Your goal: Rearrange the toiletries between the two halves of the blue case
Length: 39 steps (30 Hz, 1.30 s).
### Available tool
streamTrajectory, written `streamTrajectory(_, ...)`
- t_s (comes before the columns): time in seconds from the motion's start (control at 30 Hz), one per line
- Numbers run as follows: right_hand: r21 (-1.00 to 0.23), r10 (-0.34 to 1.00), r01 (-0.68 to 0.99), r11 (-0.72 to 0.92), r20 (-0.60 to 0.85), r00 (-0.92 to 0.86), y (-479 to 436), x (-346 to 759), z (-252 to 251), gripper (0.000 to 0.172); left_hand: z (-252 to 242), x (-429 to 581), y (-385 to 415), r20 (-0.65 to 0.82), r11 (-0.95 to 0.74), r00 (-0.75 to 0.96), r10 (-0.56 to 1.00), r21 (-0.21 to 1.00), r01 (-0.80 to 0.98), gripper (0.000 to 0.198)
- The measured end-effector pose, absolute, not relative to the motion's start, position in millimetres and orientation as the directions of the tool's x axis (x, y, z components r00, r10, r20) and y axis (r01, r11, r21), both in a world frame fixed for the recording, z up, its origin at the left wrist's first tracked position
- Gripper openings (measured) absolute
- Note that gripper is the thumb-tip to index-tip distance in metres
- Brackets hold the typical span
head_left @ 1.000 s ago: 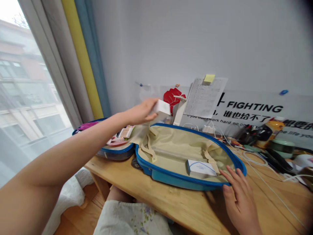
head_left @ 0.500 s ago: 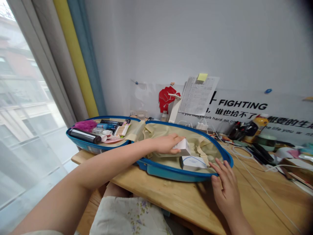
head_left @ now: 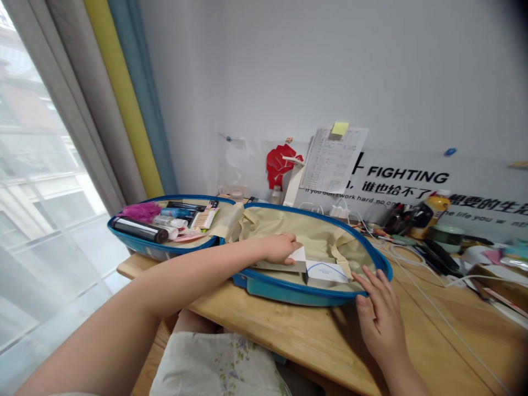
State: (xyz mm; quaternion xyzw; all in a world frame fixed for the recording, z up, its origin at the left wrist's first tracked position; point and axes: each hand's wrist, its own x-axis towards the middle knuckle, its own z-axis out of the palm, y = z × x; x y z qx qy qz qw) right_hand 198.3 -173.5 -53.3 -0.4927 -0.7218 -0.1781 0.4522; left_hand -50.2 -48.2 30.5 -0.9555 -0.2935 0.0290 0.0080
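Observation:
A blue suitcase (head_left: 289, 293) with a beige lining lies open on the wooden desk. My left hand (head_left: 282, 248) reaches into its right half, fingers closed over a white box (head_left: 297, 256) low against the lining. Just right of that box lies a second white box (head_left: 326, 271) with a blue line on it. My right hand (head_left: 381, 313) rests at the suitcase's right rim, its fingers spread, holding nothing. The left half holds a purple mesh bath puff (head_left: 142, 211), a dark cylinder (head_left: 140, 229), cotton swabs (head_left: 203, 219) and several small bottles.
Behind the suitcase, papers (head_left: 334, 159) hang before the wall. On the desk's right stand a yellow-labelled bottle (head_left: 435, 212) and a green jar (head_left: 447, 237), among white cables (head_left: 416, 264) and clutter. A curtained window is at left.
The white box in my left hand has moved left and down, to lie beside the other box, level with it. My right hand has stayed at the rim.

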Motion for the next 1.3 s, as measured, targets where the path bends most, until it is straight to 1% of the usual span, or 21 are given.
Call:
streamTrajectory(0.17, -0.194, 0.559, 0.874, 0.445, 0.823, -0.102, -174.3, 199.0, -53.5, 0.036, 22.2, -36.9, -45.1, -0.088, -0.837, 0.832, 0.547, -0.037, 0.546, 0.049)
streamTrajectory(0.3, -0.217, 0.576, 0.876, 0.43, 0.814, -0.081, -173.7, 199.9, -54.3, 0.037, 17.7, -31.7, -44.7, -0.117, -0.84, 0.833, 0.541, -0.031, 0.541, 0.047)
streamTrajectory(0.37, -0.22, 0.58, 0.876, 0.428, 0.811, -0.08, -172.7, 200.4, -55.2, 0.038, 17.5, -30.9, -45.4, -0.13, -0.837, 0.828, 0.546, -0.028, 0.547, 0.047)
streamTrajectory(0.43, -0.213, 0.572, 0.876, 0.432, 0.816, -0.084, -171.5, 200.6, -56.1, 0.038, 20.6, -32.6, -46.6, -0.131, -0.828, 0.819, 0.558, -0.028, 0.56, 0.053)
streamTrajectory(0.47, -0.206, 0.562, 0.876, 0.435, 0.823, -0.086, -170.9, 200.6, -56.4, 0.038, 23.8, -35.0, -47.4, -0.115, -0.821, 0.814, 0.569, -0.024, 0.57, 0.059)
streamTrajectory(0.53, -0.19, 0.538, 0.875, 0.445, 0.838, -0.091, -169.9, 200.7, -56.9, 0.037, 33.8, -44.8, -49.7, -0.014, -0.797, 0.797, 0.604, 0.012, 0.604, 0.066)
streamTrajectory(0.57, -0.185, 0.53, 0.875, 0.448, 0.843, -0.093, -169.6, 200.8, -57.1, 0.037, 40.2, -52.9, -51.3, 0.064, -0.781, 0.779, 0.624, 0.04, 0.623, 0.065)
streamTrajectory(0.63, -0.182, 0.528, 0.872, 0.455, 0.843, -0.099, -169.1, 201.2, -57.4, 0.037, 54.6, -76.9, -55.3, 0.217, -0.748, 0.72, 0.659, 0.089, 0.658, 0.054)
streamTrajectory(0.67, -0.183, 0.529, 0.87, 0.459, 0.842, -0.102, -169.0, 201.6, -57.7, 0.037, 61.7, -93.1, -57.8, 0.268, -0.729, 0.688, 0.675, 0.095, 0.678, 0.049)
streamTrajectory(0.73, -0.183, 0.529, 0.866, 0.465, 0.842, -0.107, -168.7, 202.4, -58.3, 0.037, 74.7, -133.8, -63.3, 0.285, -0.67, 0.63, 0.722, 0.063, 0.739, 0.044)
streamTrajectory(0.8, -0.189, 0.531, 0.865, 0.464, 0.842, -0.101, -168.2, 203.1, -59.1, 0.038, 84.6, -183.8, -69.4, 0.262, -0.577, 0.554, 0.79, 0.013, 0.817, 0.047)
streamTrajectory(0.87, -0.202, 0.539, 0.867, 0.456, 0.838, -0.088, -167.5, 203.4, -59.8, 0.038, 91.3, -238.0, -76.4, 0.19, -0.449, 0.447, 0.874, -0.034, 0.893, 0.055)
streamTrajectory(0.97, -0.204, 0.544, 0.868, 0.453, 0.834, -0.088, -166.0, 204.0, -60.5, 0.038, 94.8, -311.7, -88.4, 0.022, -0.231, 0.235, 0.972, -0.111, 0.967, 0.062)
streamTrajectory(1.0, -0.196, 0.541, 0.868, 0.457, 0.835, -0.096, -165.5, 204.3, -60.7, 0.038, 94.4, -330.8, -92.3, -0.049, -0.168, 0.162, 0.986, -0.139, 0.976, 0.066)
streamTrajectory(1.07, -0.177, 0.528, 0.868, 0.465, 0.842, -0.111, -164.7, 205.2, -61.1, 0.038, 92.1, -358.4, -98.7, -0.129, -0.068, 0.043, 0.991, -0.195, 0.978, 0.073)
streamTrajectory(1.17, -0.16, 0.516, 0.867, 0.471, 0.847, -0.124, -164.7, 205.9, -61.2, 0.038, 87.9, -376.6, -102.0, -0.164, -0.022, -0.015, 0.986, -0.222, 0.975, 0.078)
streamTrajectory(1.3, -0.169, 0.517, 0.865, 0.473, 0.848, -0.117, -165.7, 204.5, -60.4, 0.037, 85.3, -382.2, -95.2, -0.247, -0.084, 0.04, 0.968, -0.169, 0.982, 0.075)
